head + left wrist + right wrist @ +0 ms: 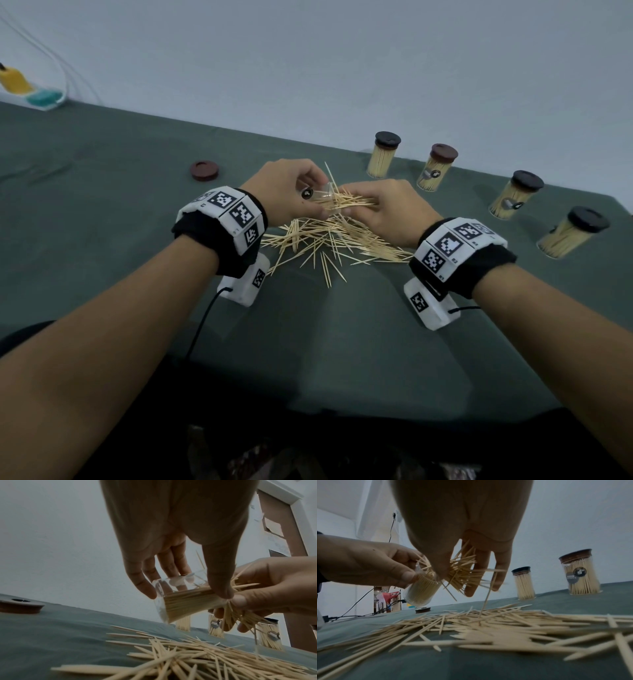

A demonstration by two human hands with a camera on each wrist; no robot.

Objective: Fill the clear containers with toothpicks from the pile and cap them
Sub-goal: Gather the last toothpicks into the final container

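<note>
My left hand [291, 195] grips a clear container [181, 599] tipped on its side above the toothpick pile [335, 236], mouth toward the right; it is partly filled with toothpicks. My right hand [380, 205] pinches a loose bundle of toothpicks [462, 573] at the container's mouth [419, 568]. Some sticks splay out and one hangs down toward the pile [488, 626]. A loose brown cap [205, 170] lies on the cloth to the left.
Several capped, filled containers [383, 155] [436, 167] [515, 195] [570, 233] stand in a row at the back right on the green cloth [102, 205]. A yellow and teal object [30, 90] sits at the far left by the wall.
</note>
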